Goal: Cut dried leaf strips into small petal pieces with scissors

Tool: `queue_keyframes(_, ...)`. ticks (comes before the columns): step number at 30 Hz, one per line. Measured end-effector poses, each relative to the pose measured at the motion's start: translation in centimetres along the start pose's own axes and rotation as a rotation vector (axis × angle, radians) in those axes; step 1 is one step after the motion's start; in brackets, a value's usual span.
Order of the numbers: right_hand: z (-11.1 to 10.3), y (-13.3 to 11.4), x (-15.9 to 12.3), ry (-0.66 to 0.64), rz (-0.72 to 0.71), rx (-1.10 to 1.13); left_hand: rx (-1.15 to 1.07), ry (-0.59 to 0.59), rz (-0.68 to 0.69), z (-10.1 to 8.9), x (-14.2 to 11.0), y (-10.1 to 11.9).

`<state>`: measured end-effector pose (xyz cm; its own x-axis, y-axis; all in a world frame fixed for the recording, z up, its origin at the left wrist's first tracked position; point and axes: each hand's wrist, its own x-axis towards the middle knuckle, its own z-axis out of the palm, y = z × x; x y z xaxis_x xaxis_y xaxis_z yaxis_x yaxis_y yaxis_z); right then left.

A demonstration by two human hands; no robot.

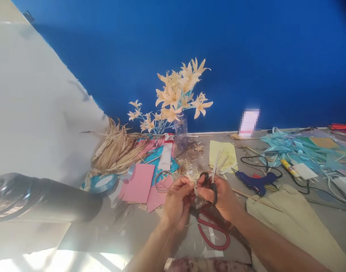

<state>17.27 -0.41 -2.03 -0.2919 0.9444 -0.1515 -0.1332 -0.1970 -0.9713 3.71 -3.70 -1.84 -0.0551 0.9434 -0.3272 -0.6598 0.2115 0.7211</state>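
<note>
My left hand (pixel 176 204) is closed, thumb and fingers pinching a small pale piece (pixel 190 177) that looks like dried husk. Close beside it, my right hand (pixel 224 200) is wrapped round black-handled scissors (pixel 215 164), their blades pointing up and away from me. The right fingertips come close to the pale piece; I cannot tell whether they touch it. Below the hands lies a second, red-handled pair of scissors (pixel 214 234). Behind them, pale artificial lilies (pixel 173 94) stand in a clear plastic vase (pixel 181 132). A yellow paper sheet (pixel 215 148) lies just beyond the scissors.
Left are a bundle of dried husks (pixel 113 151), a blue ribbon roll (pixel 103 184), pink paper (pixel 138 183) and a tape ring (pixel 164 181). Right are a blue glue gun (pixel 255 182) with its cord, a beige cloth (pixel 289 215) and light-blue cut-outs (pixel 286 145). Scraps litter the middle.
</note>
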Motion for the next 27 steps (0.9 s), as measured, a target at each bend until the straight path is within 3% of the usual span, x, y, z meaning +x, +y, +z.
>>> queue_keyframes(5, 0.09, 0.07, -0.18, -0.017, -0.012, -0.003, -0.036, -0.046, -0.111, 0.66, -0.32, -0.53)
queue_keyframes(10, -0.37, 0.45, -0.24, -0.100, -0.002, 0.108, -0.207, -0.079, -0.226, 1.05, -0.03, -0.19)
queue_keyframes(16, -0.81, 0.43, -0.16, -0.084, -0.111, 0.005, -0.100, -0.060, -0.077, 1.00, 0.00, -0.18)
queue_keyframes(23, -0.12, -0.09, 0.01, -0.028, 0.002, 0.027, 0.041, -0.098, -0.056, 0.95, -0.65, -0.59)
queue_keyframes(27, -0.17, -0.21, -0.11, -0.034, -0.074, -0.006, 0.064, -0.047, 0.034, 0.86, -0.53, -0.52)
